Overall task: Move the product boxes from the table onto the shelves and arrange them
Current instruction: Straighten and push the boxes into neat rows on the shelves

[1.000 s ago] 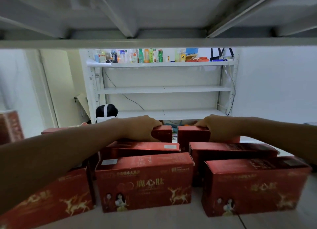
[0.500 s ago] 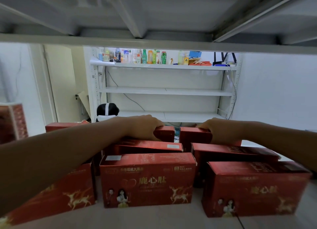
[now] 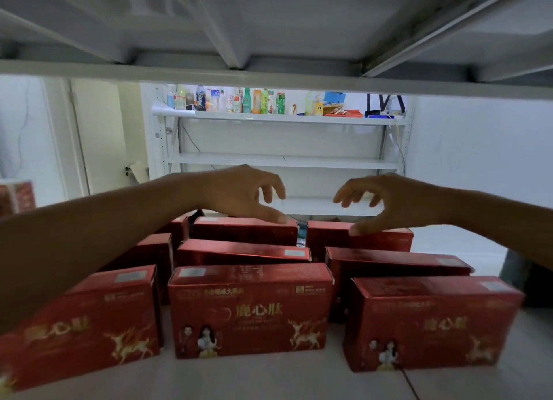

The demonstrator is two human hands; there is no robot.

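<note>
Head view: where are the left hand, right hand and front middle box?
left hand (image 3: 236, 193): head view, back of hand.
right hand (image 3: 395, 202): head view, back of hand.
front middle box (image 3: 251, 312): head view, printed front face.

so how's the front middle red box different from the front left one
The front middle red cardboard box stands square to the camera; the front left red cardboard box is angled. The middle box shows whole; the left box runs past the picture's left edge. The middle box's print is sharp, the left box's blurred. Both stand upright, with gold deer print.
</note>
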